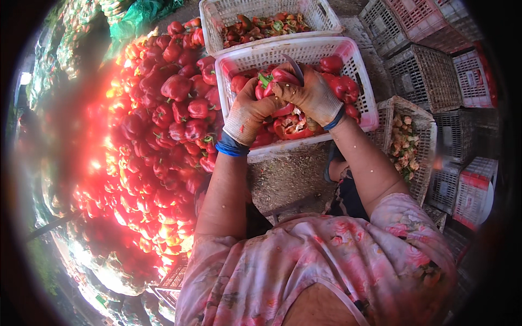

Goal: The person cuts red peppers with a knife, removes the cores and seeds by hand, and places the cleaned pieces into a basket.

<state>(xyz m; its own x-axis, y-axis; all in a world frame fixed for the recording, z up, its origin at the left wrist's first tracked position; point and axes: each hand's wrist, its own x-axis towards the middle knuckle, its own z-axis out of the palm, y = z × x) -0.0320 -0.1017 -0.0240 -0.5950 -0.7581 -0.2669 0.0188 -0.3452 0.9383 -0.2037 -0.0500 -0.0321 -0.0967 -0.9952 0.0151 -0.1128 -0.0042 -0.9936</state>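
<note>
My left hand (249, 112), in a soiled knit work glove, grips a red bell pepper (284, 77) with a green stem over a white plastic crate (367, 98). Against the pepper's other side is my right hand (312, 91), gloved too, with a curved knife (294, 67) whose blade points up from between thumb and fingers. The knife's handle is hidden in the glove. Below the hands, an opened red pepper (294, 126) shows its pale core and seeds. Other red peppers (344, 87) lie about the crate.
A large heap of red bell peppers (177, 87) lies to the left. Behind the near crate stands another crate (330, 20) with pepper scraps. A crate (428, 138) of cut cores is at the right, beside stacked plastic crates (436, 77). Green netting (142, 14) lies at the upper left.
</note>
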